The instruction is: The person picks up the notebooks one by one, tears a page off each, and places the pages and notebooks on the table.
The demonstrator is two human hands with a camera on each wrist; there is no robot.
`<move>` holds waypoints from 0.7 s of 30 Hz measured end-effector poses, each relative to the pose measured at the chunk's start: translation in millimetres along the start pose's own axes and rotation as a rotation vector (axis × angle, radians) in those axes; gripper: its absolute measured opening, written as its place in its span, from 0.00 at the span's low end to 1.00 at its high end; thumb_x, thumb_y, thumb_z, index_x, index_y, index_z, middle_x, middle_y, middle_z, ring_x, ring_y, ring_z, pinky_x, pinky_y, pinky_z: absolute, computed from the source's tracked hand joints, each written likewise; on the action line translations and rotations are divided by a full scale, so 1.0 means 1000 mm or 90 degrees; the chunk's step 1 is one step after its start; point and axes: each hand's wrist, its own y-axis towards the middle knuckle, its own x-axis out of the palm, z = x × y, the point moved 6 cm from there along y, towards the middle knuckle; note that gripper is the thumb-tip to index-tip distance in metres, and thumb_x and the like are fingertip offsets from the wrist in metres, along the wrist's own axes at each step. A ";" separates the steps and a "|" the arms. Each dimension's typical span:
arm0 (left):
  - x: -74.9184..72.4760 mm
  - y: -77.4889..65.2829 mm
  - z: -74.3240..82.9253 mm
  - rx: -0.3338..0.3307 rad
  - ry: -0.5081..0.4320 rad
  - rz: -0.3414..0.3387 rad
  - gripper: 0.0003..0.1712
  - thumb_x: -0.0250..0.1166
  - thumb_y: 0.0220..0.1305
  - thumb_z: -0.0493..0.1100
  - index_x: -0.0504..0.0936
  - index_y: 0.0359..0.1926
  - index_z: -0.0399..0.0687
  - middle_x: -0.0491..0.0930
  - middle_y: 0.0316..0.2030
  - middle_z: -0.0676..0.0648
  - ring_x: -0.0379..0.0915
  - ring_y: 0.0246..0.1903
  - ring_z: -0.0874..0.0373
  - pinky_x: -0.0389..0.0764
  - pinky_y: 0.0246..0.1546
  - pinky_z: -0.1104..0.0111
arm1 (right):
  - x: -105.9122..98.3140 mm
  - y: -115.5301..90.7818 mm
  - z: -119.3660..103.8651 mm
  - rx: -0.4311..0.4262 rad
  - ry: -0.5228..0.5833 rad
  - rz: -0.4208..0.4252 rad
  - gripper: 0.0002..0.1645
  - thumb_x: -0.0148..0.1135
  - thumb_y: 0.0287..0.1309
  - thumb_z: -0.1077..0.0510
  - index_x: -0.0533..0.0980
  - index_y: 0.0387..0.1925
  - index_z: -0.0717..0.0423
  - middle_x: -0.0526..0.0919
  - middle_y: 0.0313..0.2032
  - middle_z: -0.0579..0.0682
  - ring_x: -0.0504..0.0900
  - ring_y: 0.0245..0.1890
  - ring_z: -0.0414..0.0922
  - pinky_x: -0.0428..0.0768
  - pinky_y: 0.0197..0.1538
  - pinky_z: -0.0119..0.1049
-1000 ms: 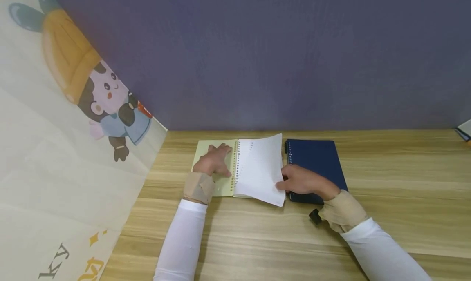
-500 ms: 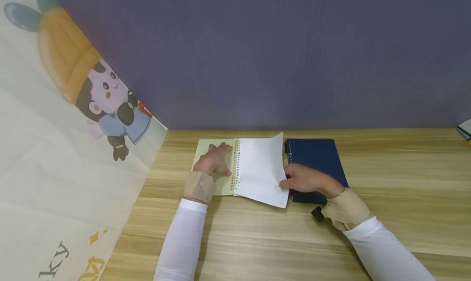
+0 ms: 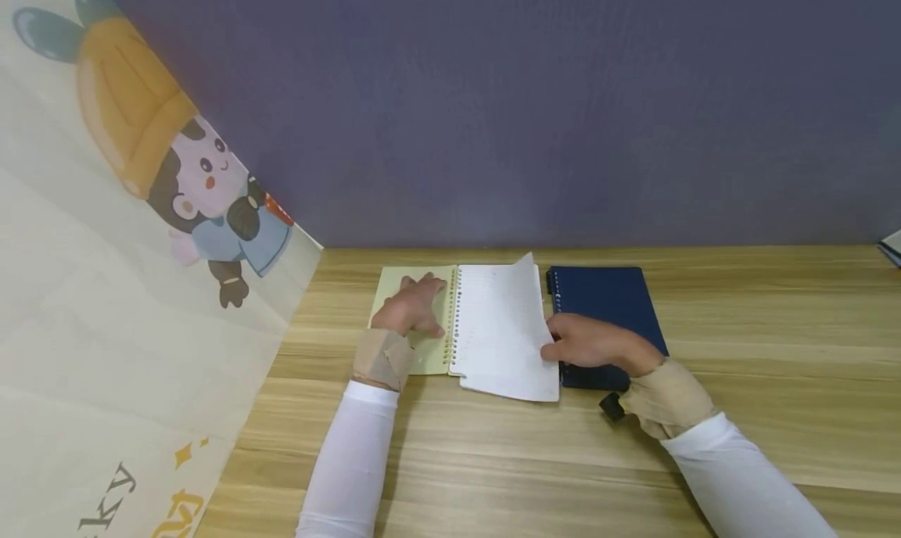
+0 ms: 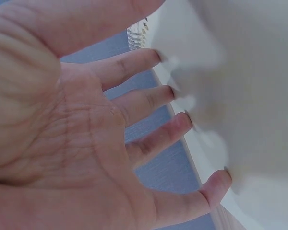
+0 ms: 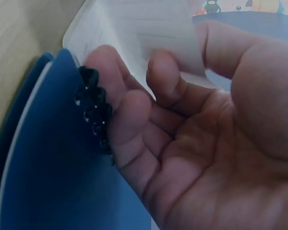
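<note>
Right hand (image 3: 587, 342) pinches the white sheet (image 3: 503, 338), its corner slipped off the binding (image 3: 454, 319) toward the table's (image 3: 493, 475) near edge, seemingly part-freed; left hand (image 3: 411, 305) rests spread on the cover (image 3: 429, 358)

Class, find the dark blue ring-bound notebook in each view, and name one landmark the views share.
Head: dark blue ring-bound notebook right of centre, partly hidden by the right hand.
Left wrist: not in it.
Right wrist: left side, its black rings beside the hand.
Shared landmark: plain blue-grey wall; respectively at the top, behind the left hand, and upper right.
</note>
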 end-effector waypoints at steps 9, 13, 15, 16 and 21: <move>0.001 -0.003 -0.003 0.007 -0.013 0.006 0.55 0.74 0.40 0.46 0.55 0.69 0.60 0.42 0.71 0.51 0.36 0.68 0.48 0.51 0.56 0.41 | -0.001 -0.005 -0.006 -0.003 -0.025 0.018 0.13 0.51 0.62 0.51 0.77 0.29 0.52 0.65 0.14 0.47 0.51 0.11 0.40 0.62 0.19 0.35; 0.001 -0.003 -0.004 0.018 -0.006 0.004 0.55 0.73 0.41 0.47 0.54 0.70 0.60 0.41 0.71 0.51 0.36 0.68 0.48 0.50 0.56 0.42 | -0.008 -0.012 -0.017 -0.026 -0.049 0.067 0.15 0.51 0.63 0.47 0.77 0.38 0.53 0.72 0.19 0.48 0.55 0.11 0.41 0.63 0.19 0.36; 0.001 -0.003 -0.005 0.020 -0.004 0.001 0.55 0.73 0.42 0.48 0.53 0.70 0.60 0.41 0.71 0.51 0.34 0.68 0.48 0.49 0.57 0.42 | -0.014 -0.018 -0.027 -0.047 -0.070 0.119 0.17 0.51 0.63 0.46 0.76 0.45 0.52 0.74 0.23 0.46 0.61 0.13 0.41 0.66 0.21 0.37; 0.001 -0.003 -0.005 0.021 -0.002 -0.001 0.55 0.72 0.43 0.48 0.52 0.70 0.60 0.40 0.71 0.51 0.34 0.68 0.48 0.48 0.57 0.42 | -0.018 -0.022 -0.033 -0.058 -0.081 0.151 0.17 0.51 0.63 0.46 0.74 0.48 0.50 0.75 0.25 0.45 0.64 0.15 0.42 0.67 0.22 0.37; 0.000 -0.003 -0.005 0.022 0.009 -0.009 0.53 0.70 0.47 0.49 0.50 0.71 0.60 0.39 0.71 0.50 0.33 0.68 0.48 0.45 0.57 0.40 | -0.028 -0.044 -0.069 -0.135 -0.168 0.333 0.08 0.52 0.62 0.47 0.69 0.33 0.45 0.73 0.27 0.40 0.71 0.22 0.39 0.69 0.25 0.35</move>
